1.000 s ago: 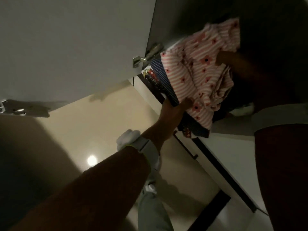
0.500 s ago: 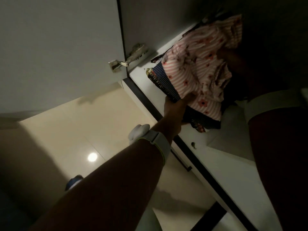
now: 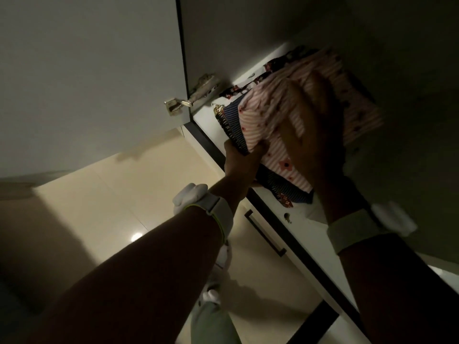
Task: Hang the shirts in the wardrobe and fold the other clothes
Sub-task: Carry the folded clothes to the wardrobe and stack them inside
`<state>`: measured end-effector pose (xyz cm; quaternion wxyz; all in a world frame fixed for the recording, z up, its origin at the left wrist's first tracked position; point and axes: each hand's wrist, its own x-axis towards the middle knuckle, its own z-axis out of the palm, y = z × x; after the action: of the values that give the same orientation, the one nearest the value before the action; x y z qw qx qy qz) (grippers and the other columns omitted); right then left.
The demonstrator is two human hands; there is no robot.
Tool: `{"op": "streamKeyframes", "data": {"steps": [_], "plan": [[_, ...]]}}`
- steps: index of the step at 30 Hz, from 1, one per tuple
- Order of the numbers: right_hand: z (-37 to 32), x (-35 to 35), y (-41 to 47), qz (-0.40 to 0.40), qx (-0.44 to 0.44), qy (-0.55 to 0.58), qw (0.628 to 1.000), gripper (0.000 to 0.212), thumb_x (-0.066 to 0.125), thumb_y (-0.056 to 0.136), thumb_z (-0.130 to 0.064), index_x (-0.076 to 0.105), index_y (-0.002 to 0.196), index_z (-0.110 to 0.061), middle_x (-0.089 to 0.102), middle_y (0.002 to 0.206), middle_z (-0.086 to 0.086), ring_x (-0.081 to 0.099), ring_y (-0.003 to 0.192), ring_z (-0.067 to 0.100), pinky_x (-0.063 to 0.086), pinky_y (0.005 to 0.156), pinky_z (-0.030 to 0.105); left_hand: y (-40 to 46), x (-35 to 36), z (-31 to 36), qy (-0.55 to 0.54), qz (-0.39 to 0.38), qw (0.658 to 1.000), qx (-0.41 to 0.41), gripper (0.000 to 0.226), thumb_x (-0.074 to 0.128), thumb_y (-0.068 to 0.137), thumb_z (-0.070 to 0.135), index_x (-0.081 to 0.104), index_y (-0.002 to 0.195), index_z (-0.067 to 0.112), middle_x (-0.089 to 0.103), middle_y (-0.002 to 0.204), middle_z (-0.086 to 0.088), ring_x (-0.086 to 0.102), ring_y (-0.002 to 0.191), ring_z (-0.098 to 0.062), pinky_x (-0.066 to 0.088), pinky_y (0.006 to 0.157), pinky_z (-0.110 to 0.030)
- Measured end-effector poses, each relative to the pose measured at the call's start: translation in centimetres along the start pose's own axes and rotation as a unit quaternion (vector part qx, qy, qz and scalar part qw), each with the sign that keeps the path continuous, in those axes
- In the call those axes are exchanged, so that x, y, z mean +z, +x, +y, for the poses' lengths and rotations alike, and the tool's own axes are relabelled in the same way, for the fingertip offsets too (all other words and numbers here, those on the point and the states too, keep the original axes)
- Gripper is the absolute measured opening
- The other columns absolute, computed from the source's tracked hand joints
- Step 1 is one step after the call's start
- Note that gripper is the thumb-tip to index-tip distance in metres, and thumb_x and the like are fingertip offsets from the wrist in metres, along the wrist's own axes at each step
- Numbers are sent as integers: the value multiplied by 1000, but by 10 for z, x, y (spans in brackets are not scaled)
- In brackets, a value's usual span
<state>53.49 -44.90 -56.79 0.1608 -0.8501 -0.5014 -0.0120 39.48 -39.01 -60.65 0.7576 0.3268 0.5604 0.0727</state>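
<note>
Dim wardrobe shelf (image 3: 206, 115): left hand (image 3: 242, 161) gripped the soft, floppy folded stack (image 3: 260, 122) underneath; right hand (image 3: 310, 125) pressed flat on top.

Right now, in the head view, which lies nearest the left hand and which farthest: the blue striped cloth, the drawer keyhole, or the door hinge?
From the left hand:
1. Blue striped cloth: its fingers hold the stack at this edge.
2. Drawer keyhole: below, to the right.
3. Door hinge: up left, on the door.
</note>
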Motion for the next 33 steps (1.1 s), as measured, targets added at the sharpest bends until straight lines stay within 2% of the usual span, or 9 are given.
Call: {"op": "streamKeyframes", "data": {"steps": [3,5,7,11,15,20,23,26,33], "plan": [[20,24,-31,-185,113,-64,974,107,19,83,-91,18,165,-24,8,172,16,8,157,44,11,124,62,-2,-10,11,57,-21,998,-11,84,78,85,52,27,148,29,45,148,-7,58,122,-39,63,69,-57],[25,25,-36,-209,139,-33,967,110,24,78,-90,15,165,-24,5,173,15,3,157,42,6,125,59,-7,-19,19,89,-19,996,-11,83,73,86,62,27,147,28,50,144,-8,63,117,-39,64,67,-54],[12,12,-38,-156,122,20,980,96,35,87,-77,25,163,-20,14,171,17,10,156,43,9,124,60,-18,-35,24,85,-25,996,-30,72,60,92,69,35,144,26,60,131,-10,69,105,-35,63,70,-53],[-30,-1,-66,12,82,86,993,60,59,98,-43,49,150,-15,38,160,19,37,145,43,40,111,62,-53,-88,15,114,-27,992,-50,49,51,102,59,53,129,19,67,121,-9,71,97,-30,60,76,-43],[-94,-4,-124,17,57,107,993,49,62,95,-25,59,141,-11,50,148,18,48,137,35,50,103,51,-96,-147,-27,187,-34,980,-63,29,62,102,38,59,121,17,72,109,-9,66,79,-23,51,71,-35],[-208,-15,-223,-150,162,203,954,39,55,97,-28,58,137,-30,57,139,-3,53,128,12,56,97,39,-161,-231,-81,166,-18,982,-89,16,60,105,24,63,116,14,74,103,-11,66,74,-25,42,59,-27],[-273,-9,-265,-256,261,295,883,27,61,99,-24,67,119,-41,68,121,-19,62,110,1,59,92,32,-202,-289,-107,137,26,987,-76,11,60,104,18,64,113,14,73,103,-16,67,80,-29,48,53,-26],[-328,-5,-289,-358,318,364,799,22,60,99,-21,71,106,-38,74,110,-13,71,102,12,59,87,27,-243,-339,-122,135,71,987,-41,10,56,105,12,64,109,17,73,104,-13,69,87,-31,56,61,-25],[-429,-4,-298,-524,58,282,802,25,58,101,-31,71,123,-27,73,114,-7,65,97,9,44,75,13,-320,-428,-126,60,223,966,117,16,57,103,4,68,106,16,73,105,-14,69,97,-28,54,92,-44]]}}
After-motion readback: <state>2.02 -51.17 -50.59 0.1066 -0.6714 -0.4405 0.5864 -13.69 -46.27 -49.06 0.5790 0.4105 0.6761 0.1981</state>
